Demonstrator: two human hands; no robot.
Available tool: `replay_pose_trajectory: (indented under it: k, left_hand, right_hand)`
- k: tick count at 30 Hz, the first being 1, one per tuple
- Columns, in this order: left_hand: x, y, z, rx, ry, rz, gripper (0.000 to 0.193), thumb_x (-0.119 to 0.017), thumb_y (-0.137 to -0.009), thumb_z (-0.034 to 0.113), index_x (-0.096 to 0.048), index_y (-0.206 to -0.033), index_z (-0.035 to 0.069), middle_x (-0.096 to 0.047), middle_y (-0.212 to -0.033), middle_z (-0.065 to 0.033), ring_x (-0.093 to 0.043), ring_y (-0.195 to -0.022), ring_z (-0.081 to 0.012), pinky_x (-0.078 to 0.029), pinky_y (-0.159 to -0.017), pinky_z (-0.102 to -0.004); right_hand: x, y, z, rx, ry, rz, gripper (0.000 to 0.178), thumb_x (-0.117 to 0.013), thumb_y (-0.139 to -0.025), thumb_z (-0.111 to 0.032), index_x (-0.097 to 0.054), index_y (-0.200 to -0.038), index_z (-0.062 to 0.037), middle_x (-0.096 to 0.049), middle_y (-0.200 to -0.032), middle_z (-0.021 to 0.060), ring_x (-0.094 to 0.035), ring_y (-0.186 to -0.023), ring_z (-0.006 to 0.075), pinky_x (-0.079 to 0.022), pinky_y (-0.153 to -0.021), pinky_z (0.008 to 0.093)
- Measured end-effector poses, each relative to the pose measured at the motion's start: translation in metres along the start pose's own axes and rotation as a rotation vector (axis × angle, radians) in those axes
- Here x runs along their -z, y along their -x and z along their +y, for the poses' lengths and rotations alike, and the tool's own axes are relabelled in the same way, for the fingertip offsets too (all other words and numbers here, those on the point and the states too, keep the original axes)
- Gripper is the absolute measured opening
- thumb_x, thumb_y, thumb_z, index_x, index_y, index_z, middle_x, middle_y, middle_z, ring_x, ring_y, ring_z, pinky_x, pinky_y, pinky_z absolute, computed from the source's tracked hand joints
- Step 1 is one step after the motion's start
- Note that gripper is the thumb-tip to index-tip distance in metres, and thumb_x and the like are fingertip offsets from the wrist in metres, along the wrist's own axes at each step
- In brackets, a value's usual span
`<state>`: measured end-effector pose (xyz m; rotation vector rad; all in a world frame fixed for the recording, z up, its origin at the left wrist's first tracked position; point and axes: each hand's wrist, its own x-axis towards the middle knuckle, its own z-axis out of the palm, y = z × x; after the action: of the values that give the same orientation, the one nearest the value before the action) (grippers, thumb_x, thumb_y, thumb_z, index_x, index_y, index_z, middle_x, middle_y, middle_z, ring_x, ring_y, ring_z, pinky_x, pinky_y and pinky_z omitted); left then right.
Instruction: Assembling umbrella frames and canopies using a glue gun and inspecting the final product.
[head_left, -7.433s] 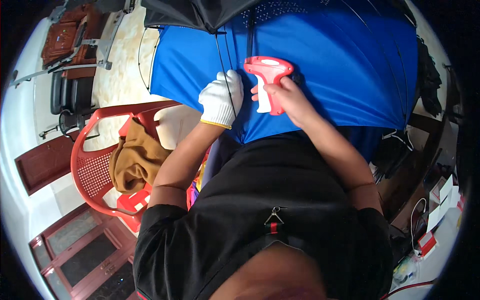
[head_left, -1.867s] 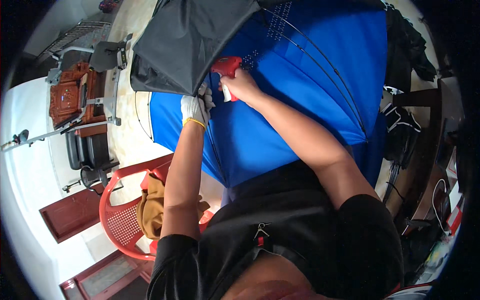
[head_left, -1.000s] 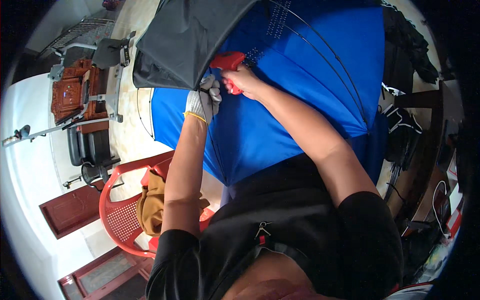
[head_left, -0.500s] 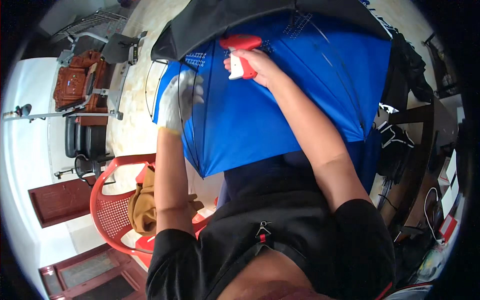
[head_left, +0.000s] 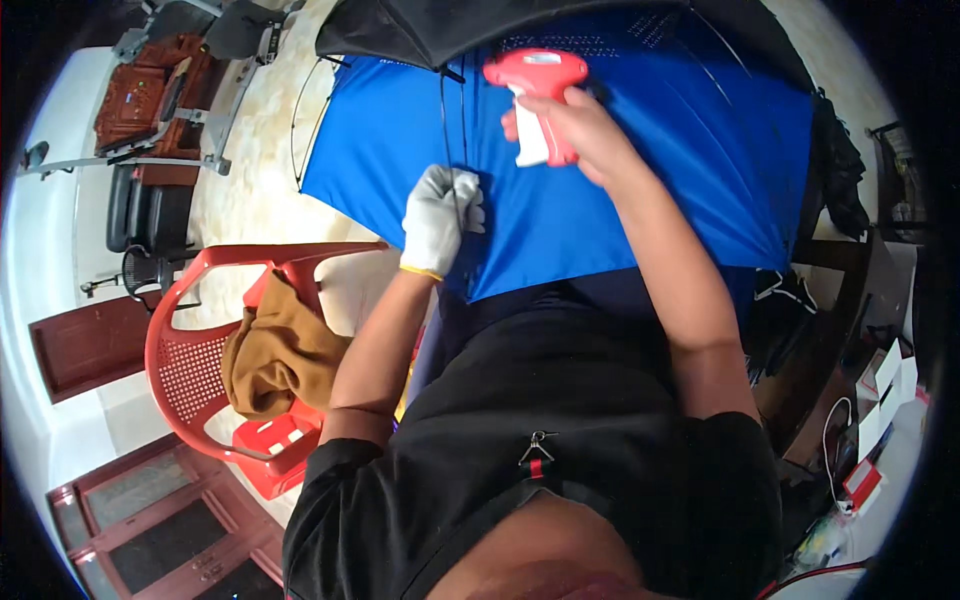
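Note:
A large umbrella with a blue underside (head_left: pixel 385 150) and a black outer cover (head_left: pixel 400 30) spreads in front of me. Thin dark ribs cross the blue cloth. My left hand (head_left: pixel 443 215), in a white glove with a yellow cuff, is closed around a dark umbrella rib (head_left: pixel 450 130) close to the near corner of the cloth. To the right, my bare right hand (head_left: pixel 585 130) grips a red-and-white tagging gun (head_left: pixel 540 72), held over the blue cloth. Its white trigger side faces left, and my fingers wrap the handle.
On the left a red plastic chair (head_left: pixel 160 330) holds a brown cloth (head_left: pixel 285 350) and a red-and-white box (head_left: pixel 270 435). Exercise equipment (head_left: pixel 215 140) and carved wooden furniture (head_left: pixel 130 95) stand farther left. A cluttered desk (head_left: pixel 850 400) lies along the right side.
My left hand has moved right and closed on the umbrella rib. The tagging gun in my right hand has moved right and slightly up. The umbrella has shifted, its near corner now farther right.

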<state>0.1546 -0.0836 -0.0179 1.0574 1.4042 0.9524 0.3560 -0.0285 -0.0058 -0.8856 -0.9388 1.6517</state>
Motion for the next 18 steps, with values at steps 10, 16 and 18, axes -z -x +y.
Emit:
replay_pose_trajectory:
  k: [10, 16, 18]
  left_hand:
    - [-0.022, 0.015, -0.015, -0.042, 0.004, 0.109, 0.015, -0.056, -0.092, 0.015, -0.052, -0.087, 0.002, -0.056, -0.068, -0.0035, -0.052, -0.05, -0.0086, -0.045, -0.045, -0.0232]
    - [-0.011, 0.009, -0.016, -0.021, 0.045, 0.115, 0.017, -0.058, -0.091, 0.017, -0.052, -0.091, 0.001, -0.058, -0.072, -0.0058, -0.054, -0.053, -0.0115, -0.047, -0.047, -0.0251]
    - [-0.009, 0.008, -0.018, -0.021, 0.047, 0.117, 0.017, -0.058, -0.091, 0.017, -0.053, -0.091, 0.001, -0.058, -0.072, -0.0057, -0.054, -0.053, -0.0115, -0.047, -0.048, -0.0252]
  right_hand:
    - [-0.018, 0.059, 0.074, -0.095, 0.004, 0.097, 0.033, -0.048, -0.096, -0.022, -0.049, -0.118, 0.0011, -0.063, -0.101, 0.0134, -0.064, -0.092, 0.0196, -0.052, -0.076, 0.0323]
    - [-0.025, 0.059, 0.087, -0.06, 0.101, 0.109, 0.031, -0.046, -0.097, -0.022, -0.049, -0.117, 0.0018, -0.063, -0.102, 0.0127, -0.063, -0.092, 0.0192, -0.051, -0.078, 0.0309]
    - [-0.026, 0.058, 0.089, -0.042, 0.078, 0.101, 0.03, -0.048, -0.096, -0.022, -0.049, -0.114, 0.0024, -0.063, -0.099, 0.0125, -0.064, -0.088, 0.0185, -0.052, -0.075, 0.0313]
